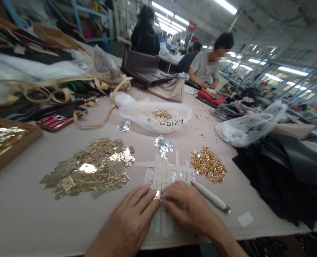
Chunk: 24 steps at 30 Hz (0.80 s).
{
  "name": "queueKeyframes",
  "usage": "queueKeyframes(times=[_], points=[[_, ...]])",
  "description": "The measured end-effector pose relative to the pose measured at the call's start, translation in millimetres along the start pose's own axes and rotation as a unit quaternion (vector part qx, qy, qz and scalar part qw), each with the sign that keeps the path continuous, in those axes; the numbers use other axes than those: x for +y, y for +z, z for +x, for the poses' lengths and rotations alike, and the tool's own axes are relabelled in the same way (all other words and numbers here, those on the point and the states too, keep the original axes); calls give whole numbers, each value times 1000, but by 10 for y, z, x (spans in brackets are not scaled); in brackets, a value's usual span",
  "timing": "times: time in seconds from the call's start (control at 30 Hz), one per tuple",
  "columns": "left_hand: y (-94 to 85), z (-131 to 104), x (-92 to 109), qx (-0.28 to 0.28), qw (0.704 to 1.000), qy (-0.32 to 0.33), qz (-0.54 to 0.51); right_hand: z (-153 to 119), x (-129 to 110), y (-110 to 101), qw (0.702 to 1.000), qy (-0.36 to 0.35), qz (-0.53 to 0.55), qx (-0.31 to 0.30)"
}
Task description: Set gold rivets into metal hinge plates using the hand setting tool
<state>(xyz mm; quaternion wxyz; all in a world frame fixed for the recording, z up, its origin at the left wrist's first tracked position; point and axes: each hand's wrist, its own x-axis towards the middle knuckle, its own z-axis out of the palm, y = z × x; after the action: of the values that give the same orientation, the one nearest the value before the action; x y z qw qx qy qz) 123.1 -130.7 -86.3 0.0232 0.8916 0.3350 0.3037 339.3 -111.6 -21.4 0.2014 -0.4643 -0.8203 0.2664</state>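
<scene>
A small shiny gold metal plate [157, 195] sits between my two hands, over pale strips of tape [161, 175] laid side by side on the table. My left hand [133, 214] closes its thumb and index finger on the plate's left side. My right hand [186, 205] has its fingers curled together at the plate's right edge; what its fingertips pinch is hidden. On the left lies a heap of flat gold plates [94, 166]. Small gold rings [209, 164] form a pile on the right, and silver discs [163, 144] lie beyond the tape. Near my right hand rests a white-handled tool [209, 194].
A white plastic bag [137, 112] holds more gold pieces. At the left are a cardboard box [31, 137] and a red-patterned phone [59, 119]. Black material [278, 171] covers the right side. Across the table, a person [205, 69] works on a red item.
</scene>
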Motion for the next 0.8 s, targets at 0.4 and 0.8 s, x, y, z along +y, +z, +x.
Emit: queueKeyframes(times=[0.4,0.8], points=[[67,-18,-50,48,998,8,27,910,518,-212,970,212,-112,46],[68,-44,-10,27,999,-9,18,1090,499,-209,965,244,-93,11]])
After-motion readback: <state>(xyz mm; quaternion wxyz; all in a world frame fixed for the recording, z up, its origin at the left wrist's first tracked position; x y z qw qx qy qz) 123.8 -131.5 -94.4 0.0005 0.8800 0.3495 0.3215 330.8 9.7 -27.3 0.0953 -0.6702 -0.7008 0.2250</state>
